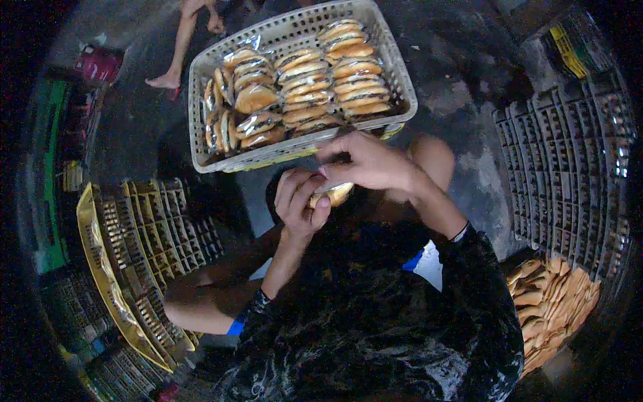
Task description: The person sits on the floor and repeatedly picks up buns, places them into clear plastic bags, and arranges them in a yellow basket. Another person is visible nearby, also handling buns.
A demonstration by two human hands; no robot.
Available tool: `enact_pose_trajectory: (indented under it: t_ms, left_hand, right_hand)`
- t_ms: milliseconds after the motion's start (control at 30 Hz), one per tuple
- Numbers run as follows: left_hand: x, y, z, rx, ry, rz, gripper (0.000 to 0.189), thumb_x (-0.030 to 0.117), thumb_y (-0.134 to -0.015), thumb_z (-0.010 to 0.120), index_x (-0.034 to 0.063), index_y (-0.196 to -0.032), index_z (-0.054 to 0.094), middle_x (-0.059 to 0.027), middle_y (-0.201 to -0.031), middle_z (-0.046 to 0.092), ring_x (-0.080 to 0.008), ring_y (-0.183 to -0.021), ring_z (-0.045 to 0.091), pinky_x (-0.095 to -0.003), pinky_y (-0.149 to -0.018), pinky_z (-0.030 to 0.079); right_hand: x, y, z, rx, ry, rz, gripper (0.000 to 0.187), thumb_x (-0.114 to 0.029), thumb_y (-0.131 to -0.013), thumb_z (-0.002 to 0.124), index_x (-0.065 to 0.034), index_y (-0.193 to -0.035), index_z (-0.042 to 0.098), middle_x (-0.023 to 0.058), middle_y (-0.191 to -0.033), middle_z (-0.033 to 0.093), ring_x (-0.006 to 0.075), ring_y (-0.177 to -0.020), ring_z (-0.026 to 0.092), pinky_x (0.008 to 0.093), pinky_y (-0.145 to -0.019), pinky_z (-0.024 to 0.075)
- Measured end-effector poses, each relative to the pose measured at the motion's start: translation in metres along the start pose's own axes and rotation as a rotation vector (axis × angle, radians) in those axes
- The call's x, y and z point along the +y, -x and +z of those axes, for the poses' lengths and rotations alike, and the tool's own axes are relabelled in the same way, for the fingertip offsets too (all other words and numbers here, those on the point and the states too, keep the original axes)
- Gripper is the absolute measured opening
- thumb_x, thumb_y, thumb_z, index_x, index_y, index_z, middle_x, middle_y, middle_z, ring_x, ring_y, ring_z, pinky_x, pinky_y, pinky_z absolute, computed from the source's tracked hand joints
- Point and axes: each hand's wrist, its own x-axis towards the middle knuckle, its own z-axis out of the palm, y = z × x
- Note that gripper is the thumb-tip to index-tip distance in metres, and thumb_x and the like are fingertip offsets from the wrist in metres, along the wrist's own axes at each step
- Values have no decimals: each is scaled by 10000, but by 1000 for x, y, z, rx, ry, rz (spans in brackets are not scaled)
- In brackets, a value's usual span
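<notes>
My left hand [300, 198] grips a round filled bun [337, 196], golden brown, with shiny clear film along its upper side. Just above it, my right hand [359, 156] is blurred by motion, its fingertips close to the bun and the crate's near rim. Whether those fingers pinch the film or anything else cannot be made out. Before me stands a pale perforated plastic crate [301, 134] holding rows of filled buns [306, 80] in clear wrapping. Most stand on edge; one wrapped bun [255, 98] lies flatter with its top showing.
Stacked grey crates [557, 171] rise at the right, above many unwrapped bread pieces [552, 301]. Yellow crates [108, 271] are stacked at my left. Another person's bare leg [183, 45] is at the top left. A dark red container [100, 64] sits beyond.
</notes>
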Motion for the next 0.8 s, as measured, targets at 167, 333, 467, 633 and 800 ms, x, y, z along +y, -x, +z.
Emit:
enact_pose_trajectory:
  t_ms: [167, 333, 467, 633, 800]
  left_hand:
    - [-17, 13, 15, -76, 62, -370, 255, 240, -828, 493, -11, -840, 534, -147, -806, 567, -252, -709, 559, -330, -632, 445]
    - [-45, 21, 43, -173, 30, -909, 302, 247, -887, 390, -29, -842, 502, -137, -752, 551, -183, -671, 512, -302, -607, 413]
    - [-104, -45, 68, -35, 55, -927, 370, 295, -924, 305, -9, -793, 472, -54, -679, 453, -144, -644, 385, -298, -588, 350]
    - [-226, -127, 92, -257, -125, -283, 418, 273, -861, 454, -35, -1137, 393, -174, -1066, 492, -256, -954, 484, -350, -863, 362]
    - [-333, -109, 79, -691, -66, -710, 546, 89, -706, 599, 17, -1192, 360, -227, -1074, 496, -358, -1014, 462, -419, -866, 375]
  right_hand:
    - [92, -13, 33, 7, -513, 253, 279, -143, -744, 579, 6, -977, 548, 64, -946, 565, 142, -898, 522, 264, -765, 416]
    - [63, -20, 30, 379, -876, 349, 296, -205, -802, 574, -31, -1035, 519, 38, -980, 550, 112, -909, 492, 266, -792, 401]
    - [90, -18, 26, 304, -458, 404, 335, -210, -779, 619, -19, -1035, 517, 33, -923, 565, 111, -807, 523, 263, -741, 430]
    - [133, -18, 28, 346, -330, 305, 341, -185, -783, 610, -19, -1063, 508, 67, -916, 563, 136, -845, 516, 278, -783, 413]
    - [112, -17, 6, 257, -248, 236, 351, -206, -803, 582, -10, -1080, 496, 110, -934, 559, 189, -938, 499, 312, -849, 380]
